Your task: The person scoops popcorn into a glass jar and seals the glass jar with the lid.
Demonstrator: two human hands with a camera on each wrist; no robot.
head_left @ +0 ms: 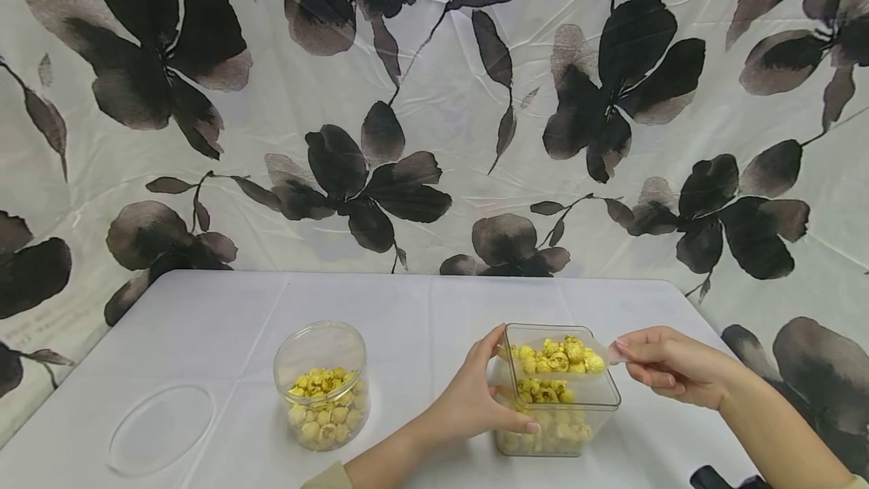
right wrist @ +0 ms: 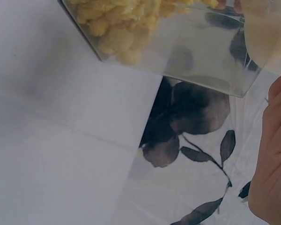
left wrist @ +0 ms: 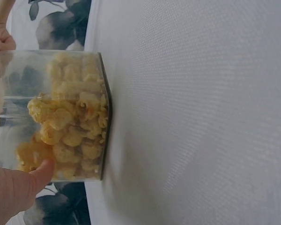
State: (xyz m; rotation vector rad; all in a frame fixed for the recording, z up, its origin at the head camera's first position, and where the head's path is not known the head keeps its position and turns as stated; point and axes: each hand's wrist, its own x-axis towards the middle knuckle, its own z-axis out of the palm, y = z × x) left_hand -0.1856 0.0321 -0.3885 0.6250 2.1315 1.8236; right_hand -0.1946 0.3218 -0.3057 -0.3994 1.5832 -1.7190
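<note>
Currently, rectangular tub (head_left: pixel 577 405): clear, holding yellow popcorn (head_left: pixel 545 392), on your white table (head_left: pixel 414 338)
Scoop (head_left: pixel 615 354): translucent, popcorn-filled, at the tub's mouth
Your left hand (head_left: pixel 483 397): gripping the tub
Your right hand (head_left: pixel 672 367): pinching the scoop

My popcorn (head_left: pixel 560 357) at lower right is yellow, my sleeve (head_left: pixel 329 478) at bottom centre beige. Black and greyish-brown flowers (head_left: pixel 337 164) pattern the white backdrop (head_left: pixel 468 134) above.

Your left hand (head_left: pixel 478 398) is at lower centre in the head view, gripping, its thumb (head_left: pixel 517 421) set apart from its fingers (head_left: pixel 485 347). Your right hand (head_left: pixel 686 364), farther right, pinches at the fingertips, lower fingers curled. Both forearms (head_left: pixel 781 425) slant inward, bare below beige sleeves (head_left: pixel 329 477).
</note>
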